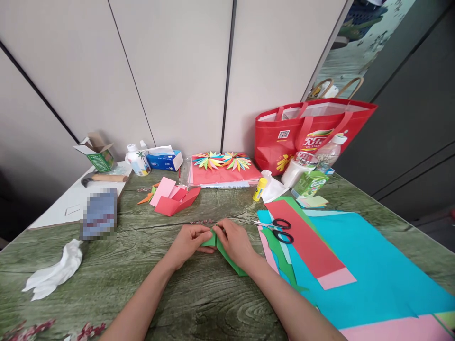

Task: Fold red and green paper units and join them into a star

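Both my hands meet over a green folded paper [227, 255] lying on the green wood-patterned table [199, 298]. My left hand [190, 241] pinches the paper's near-left edge with fingers closed. My right hand [235, 241] presses and pinches the paper's top fold, covering much of it. A green tail of the paper sticks out below my right wrist. Black-handled scissors [279, 229] lie just right of my right hand on a red strip [305, 241].
Large cyan sheets [369, 270] with pink and green strips cover the right side. Pink and red folded papers [174, 196] sit ahead left. Paper stars on a red stack [223, 168], yellow glue stick [259, 188], red bag [309, 130], tissue box [165, 160], crumpled tissue [57, 274] surround.
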A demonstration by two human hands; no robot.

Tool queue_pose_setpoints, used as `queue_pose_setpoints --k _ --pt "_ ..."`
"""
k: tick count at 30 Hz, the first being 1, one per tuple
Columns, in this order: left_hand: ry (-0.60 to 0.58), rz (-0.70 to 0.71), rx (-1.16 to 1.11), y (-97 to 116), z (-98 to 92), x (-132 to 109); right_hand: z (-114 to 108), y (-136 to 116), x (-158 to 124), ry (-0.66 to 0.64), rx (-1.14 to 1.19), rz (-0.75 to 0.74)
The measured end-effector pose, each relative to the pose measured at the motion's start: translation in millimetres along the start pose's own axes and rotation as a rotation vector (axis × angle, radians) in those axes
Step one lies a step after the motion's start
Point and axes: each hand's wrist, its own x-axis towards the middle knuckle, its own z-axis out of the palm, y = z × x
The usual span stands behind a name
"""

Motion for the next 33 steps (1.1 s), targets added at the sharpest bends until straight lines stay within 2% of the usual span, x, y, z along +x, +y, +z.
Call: queue_pose_setpoints --k 5,11,22,33 --pt "0.042 -0.052 -0.025 -2.1 2.2 0.1 2.3 1.1 -0.8 -0.018 -0.105 -0.019" --pt "0.11 -0.077 -0.09 -3.9 5.4 -0.6 -0.6 -1.7 -0.5 -0.019 -0.022 -0.013" --pt "0.071 -0.082 -0.089 -2.4 3.3 -2.4 0.3 0.4 -0.4 -0.043 0.042 0.0" --pt "0.092 -0.085 -0.031 0.9 7.2 -3.6 5.3 3.2 -2.5 -0.066 -0.083 -0.034"
